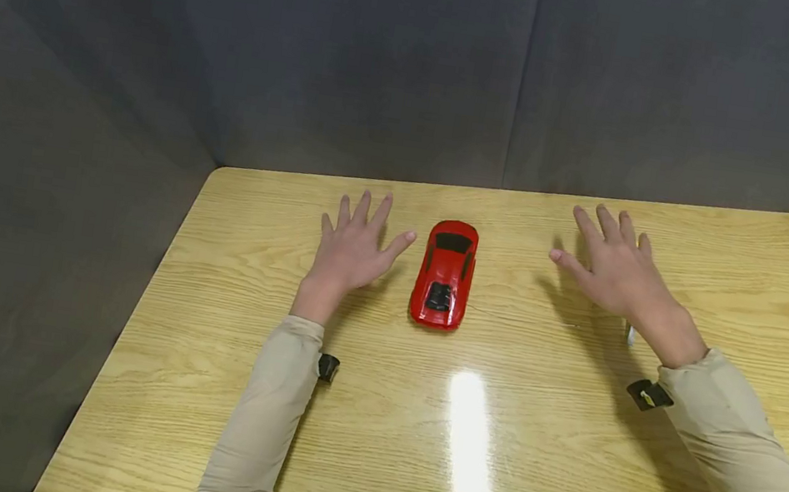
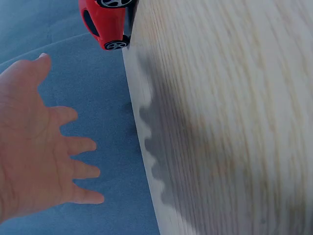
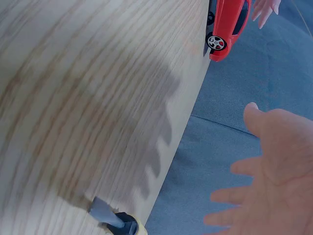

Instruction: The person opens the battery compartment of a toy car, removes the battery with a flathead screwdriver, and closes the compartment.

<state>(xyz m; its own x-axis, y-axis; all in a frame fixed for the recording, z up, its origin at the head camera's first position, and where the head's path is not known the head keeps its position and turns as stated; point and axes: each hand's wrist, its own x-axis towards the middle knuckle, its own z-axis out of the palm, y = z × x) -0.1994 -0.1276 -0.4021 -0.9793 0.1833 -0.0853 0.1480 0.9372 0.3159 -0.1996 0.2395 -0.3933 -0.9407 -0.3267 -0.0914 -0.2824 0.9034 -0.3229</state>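
A red toy car [image 1: 444, 278] stands on the wooden table between the two hands, its black rear engine panel towards me. My left hand [image 1: 352, 248] hovers just left of the car, fingers spread and straight, touching nothing. To the right, my right hand [image 1: 615, 264] is also held above the table with its fingers spread, apart from the car. Beneath it lies a tool with a flat grey tip and a dark and yellow body [image 3: 124, 223], mostly hidden in the head view; its exact kind cannot be told.
Dark grey cloth partitions [image 1: 374, 67] rise behind the table [image 1: 365, 452] and along its left side. Black wrist cameras [image 1: 649, 394] are strapped at both sleeves. A bright light reflection lies on the table's front middle.
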